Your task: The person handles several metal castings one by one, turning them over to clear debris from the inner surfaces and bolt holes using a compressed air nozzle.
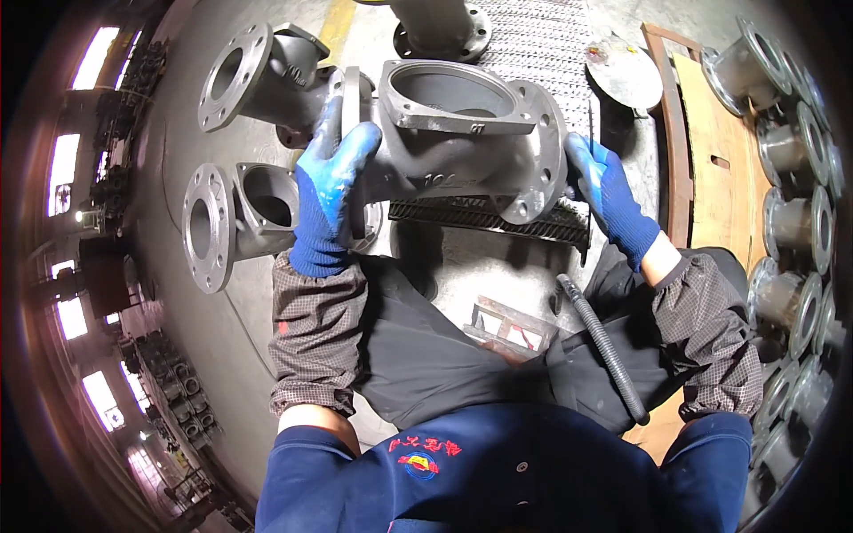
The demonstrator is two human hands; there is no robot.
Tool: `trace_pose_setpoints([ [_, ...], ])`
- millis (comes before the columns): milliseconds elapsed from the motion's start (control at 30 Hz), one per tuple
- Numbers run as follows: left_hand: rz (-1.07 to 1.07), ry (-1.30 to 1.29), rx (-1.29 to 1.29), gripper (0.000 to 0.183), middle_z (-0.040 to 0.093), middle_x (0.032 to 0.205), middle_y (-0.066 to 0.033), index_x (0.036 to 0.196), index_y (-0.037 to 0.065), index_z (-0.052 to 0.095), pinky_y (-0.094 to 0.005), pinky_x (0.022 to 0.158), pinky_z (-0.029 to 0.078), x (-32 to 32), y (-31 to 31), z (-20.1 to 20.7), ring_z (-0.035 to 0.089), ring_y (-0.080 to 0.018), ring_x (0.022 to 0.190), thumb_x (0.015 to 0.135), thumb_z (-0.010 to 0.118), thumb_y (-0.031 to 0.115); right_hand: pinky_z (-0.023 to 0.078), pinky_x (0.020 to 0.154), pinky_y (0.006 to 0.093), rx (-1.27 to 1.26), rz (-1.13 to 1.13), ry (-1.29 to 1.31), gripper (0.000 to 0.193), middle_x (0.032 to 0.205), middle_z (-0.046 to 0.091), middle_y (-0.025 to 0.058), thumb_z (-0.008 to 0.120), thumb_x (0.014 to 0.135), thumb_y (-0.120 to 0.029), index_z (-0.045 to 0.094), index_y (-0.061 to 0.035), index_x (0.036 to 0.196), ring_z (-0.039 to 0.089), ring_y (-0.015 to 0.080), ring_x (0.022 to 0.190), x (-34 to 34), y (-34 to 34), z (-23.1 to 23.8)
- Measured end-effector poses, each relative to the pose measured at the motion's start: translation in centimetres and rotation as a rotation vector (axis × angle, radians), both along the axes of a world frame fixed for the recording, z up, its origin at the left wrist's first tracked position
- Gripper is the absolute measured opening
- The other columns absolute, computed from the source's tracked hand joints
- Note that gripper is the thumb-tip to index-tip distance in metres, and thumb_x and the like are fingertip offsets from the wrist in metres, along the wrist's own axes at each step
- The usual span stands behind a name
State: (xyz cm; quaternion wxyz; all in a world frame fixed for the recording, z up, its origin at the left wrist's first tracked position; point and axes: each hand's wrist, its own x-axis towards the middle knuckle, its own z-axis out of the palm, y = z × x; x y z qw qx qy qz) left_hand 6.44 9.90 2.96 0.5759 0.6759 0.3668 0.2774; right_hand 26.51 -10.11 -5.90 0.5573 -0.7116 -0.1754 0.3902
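A grey cast-metal valve body [435, 164] with a round flange at each end is held level in front of me, its wide oval opening facing up. My left hand [327, 182], in a blue coated glove, is closed on the left flange, its thumb on the near side. At the opposite end my right hand [613, 191], in a matching glove, presses its fingers against the right flange's outer edge. Part of those fingers is hidden behind the rim. Beneath the casting runs the dark slatted edge of a metal grate [498, 218].
More flanged castings stand on the left, including a near one [210, 226] and a farther one [235, 80]. Another casting [435, 35] is beyond the held one. Right of me are a round plate [625, 75], a wooden board [715, 200] and stacked castings [795, 218]. A ribbed hose [604, 346] crosses my leg.
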Motion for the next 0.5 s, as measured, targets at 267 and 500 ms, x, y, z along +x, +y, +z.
trace_pose_setpoints([
  [267, -0.068, -0.067, 0.039, 0.036, 0.055, 0.09, 0.0, 0.11, -0.002, 0.058, -0.0229, 0.076, 0.042, -1.6, 1.3, -1.1, 0.049, -0.0083, 0.084, 0.085, 0.06, 0.024, 0.039, 0.05, 0.0234, -0.018, -0.194, 0.302, 0.044, 0.067, 0.055, 0.0022, 0.04, 0.095, -0.042, 0.061, -0.0023, 0.092, 0.045, 0.0082, 0.053, -3.0, 1.0, -0.8],
  [500, -0.21, 0.15, 0.904, 0.037, 0.061, 0.108, -0.0213, 0.119, -0.004, 0.053, -0.0339, 0.086, 0.049, -4.3, 1.6, -2.1, 0.062, -0.0289, 0.099, 0.082, 0.056, -0.003, 0.04, 0.052, 0.027, -0.045, -0.016, 0.082, 0.044, 0.062, 0.054, 0.003, 0.043, 0.093, -0.037, 0.06, 0.0015, 0.081, 0.048, 0.011, 0.055, -2.3, 0.0, -1.1],
])
